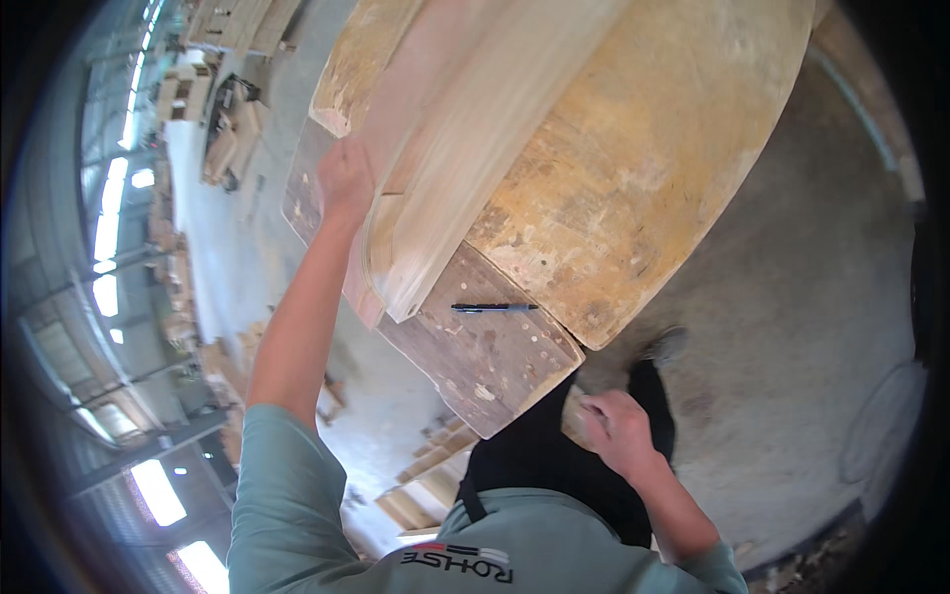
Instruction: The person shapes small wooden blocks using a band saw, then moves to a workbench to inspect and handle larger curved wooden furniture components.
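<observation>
Long pale wooden boards point(495, 109) lie together across a worn workbench, running from its near left corner to the far side. My left hand point(344, 180) is closed at the left edge of a pinkish board point(421, 74) in this stack; its fingertips are partly hidden. My right hand point(619, 432) hangs in front of my body, just off the bench's near corner. Its fingers are curled in, and what they hold, if anything, cannot be made out. A dark blue pen point(495, 308) rests on the bench, right of the boards' near ends.
The workbench top has a yellowish, stained panel point(633, 168) and a darker near panel point(485, 366). Stacked timber point(430, 485) stands on the floor to the left, and more wood pieces point(236, 139) lie farther off. Concrete floor point(772, 327) spreads to the right.
</observation>
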Demonstrator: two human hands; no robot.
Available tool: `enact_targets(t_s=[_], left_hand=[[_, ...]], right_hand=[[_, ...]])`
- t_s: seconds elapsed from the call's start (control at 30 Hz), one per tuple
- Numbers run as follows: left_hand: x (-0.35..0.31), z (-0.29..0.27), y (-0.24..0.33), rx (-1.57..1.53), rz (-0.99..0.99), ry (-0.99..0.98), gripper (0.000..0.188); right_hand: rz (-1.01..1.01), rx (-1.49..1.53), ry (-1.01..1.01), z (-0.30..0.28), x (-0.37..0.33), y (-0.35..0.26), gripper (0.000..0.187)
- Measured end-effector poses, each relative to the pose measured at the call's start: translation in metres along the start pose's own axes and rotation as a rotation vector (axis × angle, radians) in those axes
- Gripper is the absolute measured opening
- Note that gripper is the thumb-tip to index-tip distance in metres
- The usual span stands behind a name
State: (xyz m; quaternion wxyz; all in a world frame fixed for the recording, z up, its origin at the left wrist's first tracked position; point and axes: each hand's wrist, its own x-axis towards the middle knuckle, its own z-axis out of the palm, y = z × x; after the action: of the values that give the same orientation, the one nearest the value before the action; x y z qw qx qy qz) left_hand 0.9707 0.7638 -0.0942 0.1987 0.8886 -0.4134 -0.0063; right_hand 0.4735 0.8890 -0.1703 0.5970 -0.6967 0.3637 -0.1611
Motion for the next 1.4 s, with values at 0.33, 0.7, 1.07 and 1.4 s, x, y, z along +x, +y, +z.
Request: enact_targets(t_s=[0.33,0.7,1.07,1.4], left_hand=[[-0.015,-0.030,-0.033,-0.747,-0.114,0.220,0.029],[-0.293,-0.033,-0.124,-0.415,-0.752,0.167,0.067],[-0.330,0.024,-0.110,-1.282,-0.778,0.064,0.039],[-0.336,0.024,-0.116,-1.481,-0.820,0.054,0.049]], right_hand=[[-0.481,-0.430,-0.102,0.059,0.215,-0.186,0.014],[-0.196,-1.015,-0.494,0.074,0.308,-0.201,0.019],[0.168,-1.098,-0.605,0.084,0.322,-0.216,0.035],[0.229,-1.261,-0.607,0.092,0.320,-0.221,0.038]])
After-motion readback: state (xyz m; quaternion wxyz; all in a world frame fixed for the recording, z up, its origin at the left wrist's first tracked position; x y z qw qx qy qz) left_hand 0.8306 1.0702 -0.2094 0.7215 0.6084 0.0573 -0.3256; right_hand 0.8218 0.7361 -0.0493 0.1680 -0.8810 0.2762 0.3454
